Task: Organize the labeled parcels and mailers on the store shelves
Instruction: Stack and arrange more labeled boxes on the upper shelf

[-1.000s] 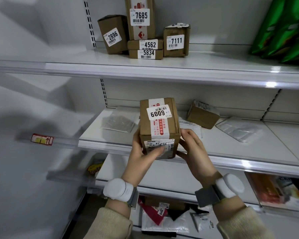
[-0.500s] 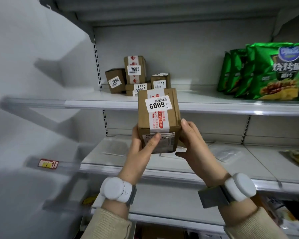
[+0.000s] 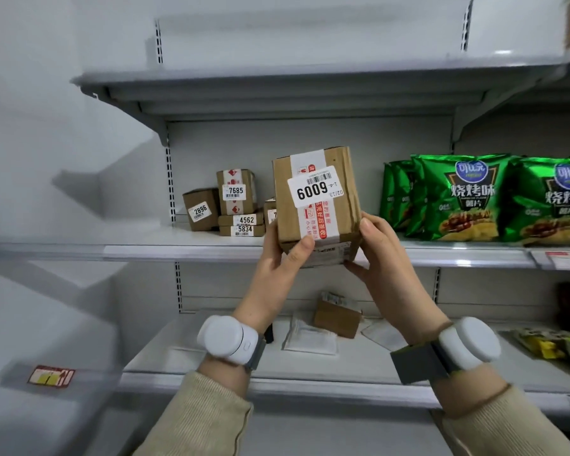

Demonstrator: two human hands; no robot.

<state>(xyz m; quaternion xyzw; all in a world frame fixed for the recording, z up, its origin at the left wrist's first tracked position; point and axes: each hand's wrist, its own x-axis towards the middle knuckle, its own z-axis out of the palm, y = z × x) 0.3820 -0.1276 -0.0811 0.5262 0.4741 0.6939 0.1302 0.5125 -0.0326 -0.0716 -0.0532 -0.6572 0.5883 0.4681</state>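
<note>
Numbers "6009" sit in big black print on the white sticker of the brown cardboard box (image 3: pixel 316 199) I am holding up in front of the middle shelf (image 3: pixel 145 251). White tape with red Chinese writing runs down its front, and the cardboard looks a bit wrinkled. My left hand (image 3: pixel 277 264) grips its lower left corner, thumb pressed on the front. My right hand (image 3: pixel 385 258) is wrapped round its lower right side. Both wrists wear round white bands, and my sleeves are soft and beige. Behind the box, on the smooth grey-white metal shelf, four small brown boxes stand close together: box 2896 (image 3: pixel 200 209), box 7685 (image 3: pixel 235 195) on top of flat box 4562 (image 3: pixel 241 220), which lies on flat box 5834 (image 3: pixel 242 230). Another box peeks out behind mine; I cannot read it. To the right stand shiny green chip bags (image 3: pixel 461 199) with Chinese words. On the lower shelf (image 3: pixel 211 357) lie another brown box (image 3: pixel 336 315) and pale flat mailers (image 3: pixel 310 337).
</note>
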